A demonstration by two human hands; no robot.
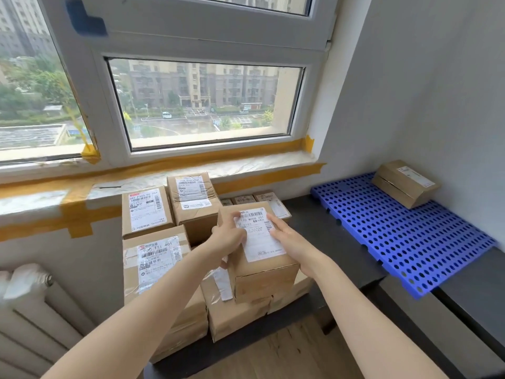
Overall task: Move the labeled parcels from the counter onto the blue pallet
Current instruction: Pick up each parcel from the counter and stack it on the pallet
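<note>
A brown cardboard parcel (262,277) with a white shipping label on top sits on the stack of labeled parcels (153,258) on the dark counter (322,228). My left hand (229,239) grips its left side, thumb up on the top edge. My right hand (289,239) lies on its right side, fingers straight across the label. The blue perforated pallet (410,242) lies on the counter to the right. One labeled parcel (404,184) rests at the pallet's far corner by the wall.
Several more labeled parcels stand behind and under the held one, up against the taped window sill (164,173). A white radiator (30,318) is at the lower left. A grey wall (437,105) borders the pallet on the right. Wooden floor (273,356) shows below.
</note>
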